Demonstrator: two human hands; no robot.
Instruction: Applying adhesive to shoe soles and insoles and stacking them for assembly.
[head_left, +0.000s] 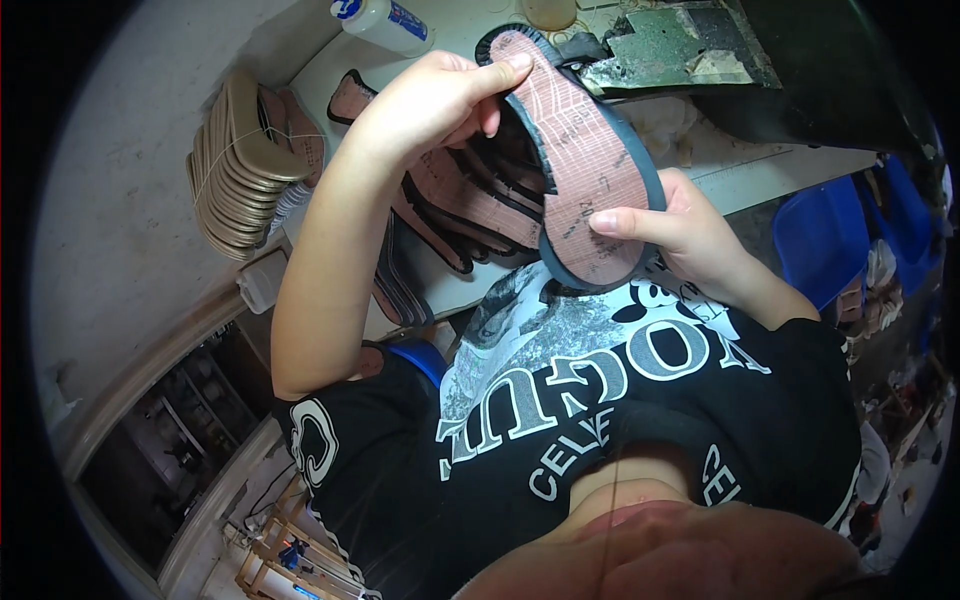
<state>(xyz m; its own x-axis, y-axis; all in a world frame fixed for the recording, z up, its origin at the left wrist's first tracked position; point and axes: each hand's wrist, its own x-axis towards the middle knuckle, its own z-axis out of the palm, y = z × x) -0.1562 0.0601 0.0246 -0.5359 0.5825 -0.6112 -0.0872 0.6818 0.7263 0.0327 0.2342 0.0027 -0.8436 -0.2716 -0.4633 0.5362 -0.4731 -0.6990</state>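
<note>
A shoe insole (pixel 600 185) with a pink, marked underside and a dark wrapped edge is held up in front of my chest. My left hand (pixel 445 105) grips its far, narrower end, thumb on the pink face. At the near, broader end my right hand (pixel 685 235) holds the right edge, thumb pressed on the pink face and the other fingers hidden behind. Several similar pink insoles with black edges (pixel 465 195) lie on the table below, partly covered by the held one and my left forearm.
A tied stack of gold-beige insoles (pixel 235 165) stands at the left by the wall. Along the far side are a white bottle (pixel 380 22) and a worn green machine part (pixel 680 50). A blue chair (pixel 825 240) is off to the right.
</note>
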